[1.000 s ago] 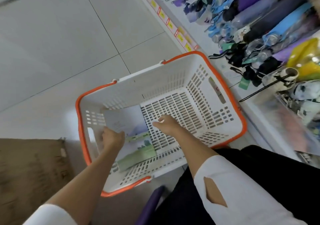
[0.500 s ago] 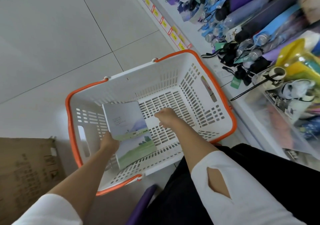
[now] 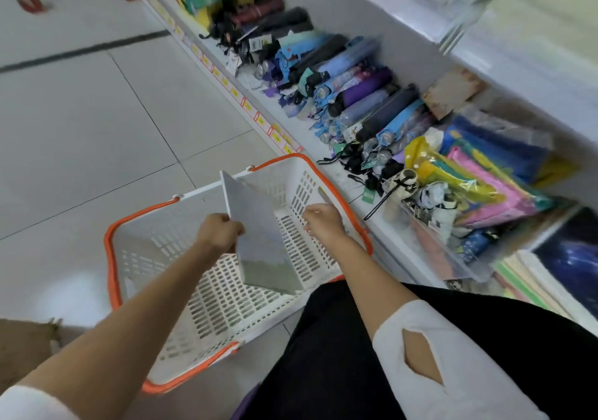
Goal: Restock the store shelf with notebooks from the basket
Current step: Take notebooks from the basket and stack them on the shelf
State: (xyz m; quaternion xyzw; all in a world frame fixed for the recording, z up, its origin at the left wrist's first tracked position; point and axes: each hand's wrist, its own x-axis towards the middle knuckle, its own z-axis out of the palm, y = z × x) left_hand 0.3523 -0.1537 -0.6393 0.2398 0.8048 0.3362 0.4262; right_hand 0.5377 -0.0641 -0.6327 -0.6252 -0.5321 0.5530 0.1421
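Observation:
A white plastic basket (image 3: 207, 303) with an orange rim sits on the floor in front of me. My left hand (image 3: 218, 232) grips a thin notebook (image 3: 259, 241) with a grey and green cover by its left edge, holding it tilted above the basket. My right hand (image 3: 322, 220) hovers over the basket's right side, fingers loosely curled, holding nothing. No other notebook shows inside the basket. The low store shelf (image 3: 323, 147) runs along the right.
Folded umbrellas (image 3: 356, 96) lie in a row on the shelf, with coloured packets (image 3: 479, 186) and stacked books (image 3: 543, 277) nearer me. Yellow price tags (image 3: 255, 118) line the shelf edge. A cardboard box (image 3: 22, 345) stands at lower left. An upper shelf (image 3: 485, 31) overhangs.
My left hand has lifted the notebook off the basket floor and tipped it up. My right hand rose to the basket's right rim. The view swung up towards the shelf.

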